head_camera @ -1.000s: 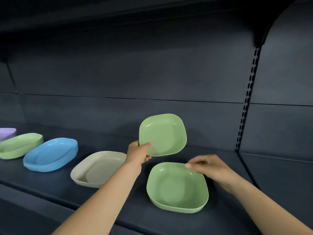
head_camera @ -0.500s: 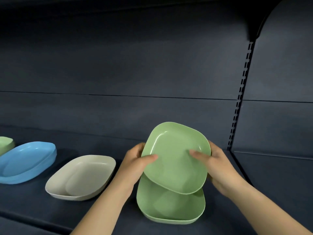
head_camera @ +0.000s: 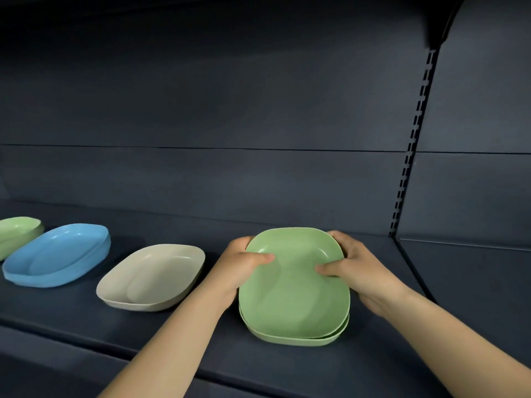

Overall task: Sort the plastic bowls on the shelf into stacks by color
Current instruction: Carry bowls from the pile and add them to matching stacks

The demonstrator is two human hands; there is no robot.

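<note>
Since half a second ago the upper green plastic bowl (head_camera: 293, 282) has come down from its steep tilt and now sits nearly nested in the lower green plastic bowl (head_camera: 301, 338), whose rim shows along the front and right edge beneath it. Both rest on the dark blue-grey metal shelf (head_camera: 258, 360), towards its right end, near the slotted upright (head_camera: 411, 156) in the back panel. To the left of the pair, apart from it, stands a beige rounded-square plastic bowl (head_camera: 152, 278); further left a blue plastic bowl (head_camera: 57, 254), which looks like a stack of several; and at the picture's left edge another green bowl (head_camera: 17, 232), partly cut off. The left hand (head_camera: 238, 268) grips the upper bowl's left rim, thumb curled over into the hollow, fingers behind the edge. The right hand (head_camera: 356, 271) grips the right rim likewise, thumb pressed inside, fingers wrapped round the far corner.
</note>
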